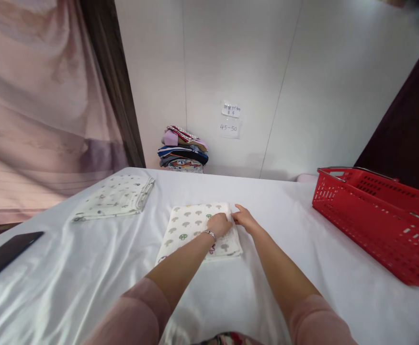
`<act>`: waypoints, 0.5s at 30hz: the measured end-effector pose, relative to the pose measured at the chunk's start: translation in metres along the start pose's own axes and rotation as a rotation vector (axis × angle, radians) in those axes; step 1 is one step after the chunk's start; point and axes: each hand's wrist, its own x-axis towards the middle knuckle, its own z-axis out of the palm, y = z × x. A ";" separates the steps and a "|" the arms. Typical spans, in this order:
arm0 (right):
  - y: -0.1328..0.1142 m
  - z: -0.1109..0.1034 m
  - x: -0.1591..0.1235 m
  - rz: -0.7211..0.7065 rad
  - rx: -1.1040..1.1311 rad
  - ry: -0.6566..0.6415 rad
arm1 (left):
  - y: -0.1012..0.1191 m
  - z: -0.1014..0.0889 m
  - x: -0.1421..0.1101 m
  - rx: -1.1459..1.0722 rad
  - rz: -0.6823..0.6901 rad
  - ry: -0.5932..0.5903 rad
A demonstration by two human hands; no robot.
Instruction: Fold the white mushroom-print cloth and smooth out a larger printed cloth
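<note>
A folded white cloth (191, 225) printed with grey and green mushrooms lies flat in front of me on the white-covered table. Over its right part, my left hand (220, 224) is closed, with curled fingers at the cloth's right edge; a silver bracelet circles that wrist. My right hand (245, 218) meets the same edge from the right, its lower fingers closed at the fabric and one finger sticking out above. The left fingertips are partly hidden behind the hand. A second folded white cloth (118, 195) with a small print rests at the far left.
A red plastic basket (374, 225) with metal handles stands at the right. A dark phone (6, 254) lies near the left table edge. Behind the white table cover (266, 196), a pile of folded fabrics (183, 149) sits against the wall. Pink curtains (44, 105) hang at left.
</note>
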 end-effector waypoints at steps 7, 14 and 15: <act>0.011 0.003 0.002 -0.096 -0.040 0.063 | -0.001 0.003 0.004 -0.052 -0.025 0.012; 0.027 0.003 -0.001 -0.156 0.026 0.065 | -0.005 0.006 0.009 -0.138 -0.041 0.027; 0.028 0.002 -0.001 -0.153 0.043 0.060 | -0.005 0.007 0.008 -0.152 -0.032 0.039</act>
